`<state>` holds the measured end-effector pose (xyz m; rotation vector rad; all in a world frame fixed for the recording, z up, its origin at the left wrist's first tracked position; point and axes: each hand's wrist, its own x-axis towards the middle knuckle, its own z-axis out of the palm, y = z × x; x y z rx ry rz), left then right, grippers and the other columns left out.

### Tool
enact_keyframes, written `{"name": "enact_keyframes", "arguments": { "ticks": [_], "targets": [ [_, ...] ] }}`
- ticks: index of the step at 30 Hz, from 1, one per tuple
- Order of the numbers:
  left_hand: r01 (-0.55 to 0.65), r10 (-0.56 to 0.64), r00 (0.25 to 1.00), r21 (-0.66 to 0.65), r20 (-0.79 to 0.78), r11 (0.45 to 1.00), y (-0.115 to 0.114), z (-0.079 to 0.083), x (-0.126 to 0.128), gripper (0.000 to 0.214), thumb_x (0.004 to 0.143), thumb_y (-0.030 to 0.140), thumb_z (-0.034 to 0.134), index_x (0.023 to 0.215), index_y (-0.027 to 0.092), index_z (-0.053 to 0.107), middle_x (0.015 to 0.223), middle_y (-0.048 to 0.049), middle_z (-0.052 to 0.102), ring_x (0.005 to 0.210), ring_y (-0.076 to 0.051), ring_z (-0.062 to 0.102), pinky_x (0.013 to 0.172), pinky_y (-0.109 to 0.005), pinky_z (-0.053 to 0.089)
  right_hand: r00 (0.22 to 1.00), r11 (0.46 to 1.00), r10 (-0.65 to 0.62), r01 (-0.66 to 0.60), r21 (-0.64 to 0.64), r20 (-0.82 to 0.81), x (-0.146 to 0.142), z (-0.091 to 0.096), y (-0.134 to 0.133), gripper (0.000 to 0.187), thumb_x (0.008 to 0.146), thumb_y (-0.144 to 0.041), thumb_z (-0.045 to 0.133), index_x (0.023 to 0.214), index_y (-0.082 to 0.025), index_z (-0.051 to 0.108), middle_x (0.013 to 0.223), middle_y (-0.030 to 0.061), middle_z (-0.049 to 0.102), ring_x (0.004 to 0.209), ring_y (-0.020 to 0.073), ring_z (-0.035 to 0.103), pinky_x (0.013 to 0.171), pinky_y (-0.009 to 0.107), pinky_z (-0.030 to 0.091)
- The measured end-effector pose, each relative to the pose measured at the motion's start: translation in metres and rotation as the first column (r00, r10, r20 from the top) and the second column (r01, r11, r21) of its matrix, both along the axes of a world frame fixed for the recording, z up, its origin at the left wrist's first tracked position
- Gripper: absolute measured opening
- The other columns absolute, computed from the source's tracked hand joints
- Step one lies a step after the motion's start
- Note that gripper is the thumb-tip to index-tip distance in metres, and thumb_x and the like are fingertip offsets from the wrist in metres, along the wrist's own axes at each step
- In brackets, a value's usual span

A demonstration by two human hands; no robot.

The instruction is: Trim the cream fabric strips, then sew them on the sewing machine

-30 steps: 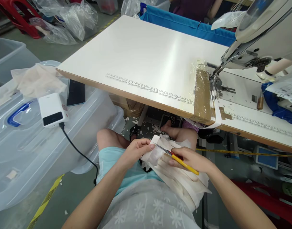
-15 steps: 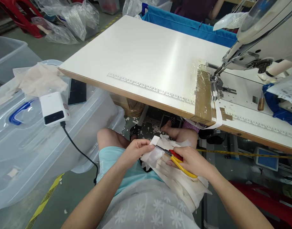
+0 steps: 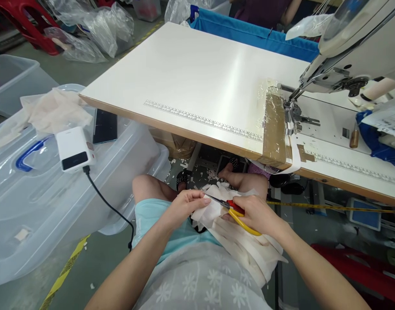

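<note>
In my lap lies a stack of white fabric pieces (image 3: 242, 245). My left hand (image 3: 187, 206) pinches the top white piece (image 3: 210, 212) at its left edge, fingers closed on it. My right hand (image 3: 255, 214) grips small scissors (image 3: 231, 208) with red and yellow handles. Their blades point left and reach the edge of the piece, close to my left fingertips. Both hands hover over my knees, below the front edge of the sewing table (image 3: 184, 77).
A sewing machine (image 3: 346, 56) stands at the table's right, with brown tape (image 3: 275, 129) over the table edge. At my left is a clear plastic bin (image 3: 42, 202) bearing a white power bank (image 3: 73, 148), a phone (image 3: 104, 125) and a beige cloth (image 3: 51, 111). Another person sits behind a blue bin (image 3: 249, 32).
My right hand has slid the scissors a little further left along the fabric edge and closed them. The small white corner that stuck up above the piece is gone.
</note>
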<state>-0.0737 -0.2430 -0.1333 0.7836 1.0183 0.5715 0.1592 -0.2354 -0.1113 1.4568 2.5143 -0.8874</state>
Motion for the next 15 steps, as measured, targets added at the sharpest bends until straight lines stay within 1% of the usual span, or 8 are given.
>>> {"name": "enact_keyframes", "arguments": {
  "ticks": [2,4,6,8,10,12,14,15],
  "targets": [
    [0.013,-0.013,0.999,0.026,-0.033,1.0,0.001,-0.001,0.0,0.048,0.069,0.06,0.072,0.071,0.014,0.06,0.061,0.0004,0.05,0.055,-0.009,0.04,0.052,-0.022,0.029,0.999,0.999,-0.039,0.038,-0.018,-0.029,0.005,0.0,-0.001,0.061,0.088,-0.078,0.032,0.063,-0.022,0.03,0.056,-0.0003,0.044,0.05,0.0147,0.039,0.051,0.028,0.019],
    [0.045,-0.033,0.994,0.102,-0.108,0.994,0.003,-0.001,-0.001,0.049,0.071,0.062,0.069,0.072,0.015,0.06,0.061,0.0008,0.048,0.056,-0.01,0.038,0.052,-0.022,0.028,0.994,0.995,-0.094,0.095,0.014,-0.053,0.017,0.008,-0.005,0.059,0.089,-0.076,0.034,0.065,-0.023,0.031,0.057,-0.0009,0.044,0.051,0.0149,0.04,0.051,0.027,0.021],
    [0.069,-0.026,0.977,0.199,-0.212,0.978,0.004,-0.002,-0.002,0.051,0.073,0.065,0.066,0.069,0.015,0.059,0.062,0.0009,0.046,0.058,-0.011,0.037,0.053,-0.022,0.027,0.984,0.983,-0.156,0.163,0.08,-0.085,0.035,0.026,-0.011,0.055,0.09,-0.073,0.039,0.067,-0.023,0.034,0.061,-0.0009,0.047,0.054,0.0155,0.044,0.052,0.026,0.025],
    [0.058,0.013,0.963,0.254,-0.268,0.965,0.005,-0.006,-0.007,0.053,0.072,0.068,0.064,0.069,0.015,0.06,0.065,-0.0004,0.049,0.063,-0.013,0.042,0.056,-0.023,0.031,0.97,0.958,-0.215,0.232,0.166,-0.115,0.057,0.05,-0.018,0.05,0.092,-0.068,0.042,0.071,-0.022,0.04,0.067,0.0008,0.052,0.06,0.017,0.049,0.054,0.026,0.031],
    [0.002,0.056,0.968,0.229,-0.245,0.973,0.011,-0.013,-0.015,0.054,0.071,0.07,0.065,0.073,0.017,0.061,0.07,-0.002,0.054,0.068,-0.016,0.048,0.061,-0.024,0.038,0.949,0.912,-0.297,0.314,0.262,-0.104,0.08,0.077,-0.021,0.047,0.094,-0.065,0.041,0.075,-0.022,0.046,0.072,0.0028,0.056,0.064,0.0188,0.054,0.057,0.027,0.036],
    [-0.092,0.119,0.972,0.141,-0.203,0.986,0.019,-0.021,-0.024,0.054,0.069,0.072,0.065,0.081,0.019,0.063,0.074,-0.0022,0.058,0.069,-0.018,0.05,0.062,-0.025,0.041,0.899,0.831,-0.437,0.416,0.368,-0.03,0.105,0.101,-0.016,0.05,0.093,-0.067,0.036,0.076,-0.023,0.05,0.07,0.0042,0.059,0.063,0.0215,0.057,0.056,0.028,0.036],
    [-0.164,0.172,0.97,0.059,-0.174,0.985,0.025,-0.026,-0.03,0.058,0.064,0.074,0.068,0.084,0.02,0.063,0.073,-0.0017,0.059,0.068,-0.019,0.052,0.062,-0.026,0.042,0.807,0.752,-0.585,0.504,0.425,0.078,0.131,0.118,-0.003,0.055,0.091,-0.071,0.034,0.071,-0.023,0.052,0.065,0.0065,0.061,0.062,0.0261,0.06,0.053,0.03,0.035],
    [-0.195,0.203,0.965,0.059,-0.167,0.979,0.027,-0.028,-0.031,0.06,0.061,0.075,0.069,0.083,0.02,0.063,0.073,-0.0019,0.059,0.069,-0.019,0.052,0.062,-0.026,0.042,0.755,0.724,-0.643,0.544,0.425,0.128,0.145,0.122,0.006,0.057,0.088,-0.073,0.034,0.067,-0.023,0.053,0.063,0.0082,0.062,0.062,0.0287,0.061,0.052,0.031,0.035]
  ]
}}
